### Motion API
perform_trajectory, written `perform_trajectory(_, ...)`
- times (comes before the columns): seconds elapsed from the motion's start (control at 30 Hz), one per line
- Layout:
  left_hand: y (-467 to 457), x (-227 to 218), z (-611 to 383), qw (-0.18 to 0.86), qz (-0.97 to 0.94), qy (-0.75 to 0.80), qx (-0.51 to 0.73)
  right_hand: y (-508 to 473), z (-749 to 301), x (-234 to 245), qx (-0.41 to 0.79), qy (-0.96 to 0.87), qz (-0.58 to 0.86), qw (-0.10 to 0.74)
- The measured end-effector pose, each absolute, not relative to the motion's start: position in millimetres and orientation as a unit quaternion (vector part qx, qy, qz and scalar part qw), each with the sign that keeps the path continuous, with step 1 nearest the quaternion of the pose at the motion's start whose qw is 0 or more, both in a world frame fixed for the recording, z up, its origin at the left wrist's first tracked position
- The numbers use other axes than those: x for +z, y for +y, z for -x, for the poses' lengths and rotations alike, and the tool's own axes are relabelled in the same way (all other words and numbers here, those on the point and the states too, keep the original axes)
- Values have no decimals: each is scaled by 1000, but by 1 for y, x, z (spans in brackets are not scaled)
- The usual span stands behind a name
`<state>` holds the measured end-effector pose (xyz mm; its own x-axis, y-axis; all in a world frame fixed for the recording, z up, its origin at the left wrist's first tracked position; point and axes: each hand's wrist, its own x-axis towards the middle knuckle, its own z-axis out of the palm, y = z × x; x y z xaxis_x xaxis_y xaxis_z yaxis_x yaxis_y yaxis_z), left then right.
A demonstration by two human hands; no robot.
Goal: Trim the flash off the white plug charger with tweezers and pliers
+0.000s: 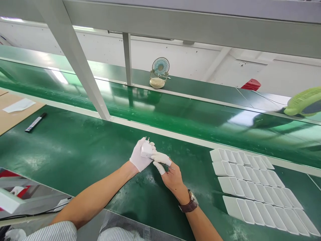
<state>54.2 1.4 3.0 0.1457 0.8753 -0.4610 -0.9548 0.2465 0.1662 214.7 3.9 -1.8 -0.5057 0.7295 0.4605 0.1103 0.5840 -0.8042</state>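
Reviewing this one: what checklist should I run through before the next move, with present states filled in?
1. White plastic two-pin plug adapter held in the white-gloved left hand: ok.
2. Slim, dark metallic tool gripped in the right hand: ok.
3. Tool tip touching the adapter: cannot tell; too small.
4. Right hand fully gloved: not ok; white finger covers, bare back.
5. Right wrist bare: not ok; brown-strapped watch worn.
6. Four rows of white plastic pieces apart from both hands: ok.

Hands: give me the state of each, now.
Left hand: closed around a white plug adapter, prongs pointing away from the person.
Right hand: closed, holding a slim tool, tip at the adapter.
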Motion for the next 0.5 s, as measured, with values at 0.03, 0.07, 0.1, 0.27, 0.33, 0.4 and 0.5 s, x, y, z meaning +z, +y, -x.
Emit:
perform_trajectory(0.03, 1, 4, -54, 750, 83, 241, 610, 4, -214, -2, 370, -785, 268, 419)
perform_trajectory(0.07, 1, 4, -55, 748, 85, 242, 612, 4, -214, -2, 370, -784, 267, 420)
perform_trajectory(0.1, 1, 5, -55, 747, 87, 242, 613, 4, -214, -2, 371, -783, 268, 422)
perform_trajectory(0.27, 2, 4, -55, 748, 95, 246, 608, 4, -212, -4, 366, -780, 274, 427)
perform_trajectory(0.33, 2, 4, -55, 753, 92, 243, 605, 4, -211, -5, 365, -780, 276, 426)
perform_trajectory(0.4, 1, 3, -55, 756, 88, 238, 604, 4, -211, -7, 363, -780, 275, 429)
perform_trajectory(0.5, 2, 3, -54, 756, 88, 233, 605, 4, -211, -8, 357, -781, 273, 434)
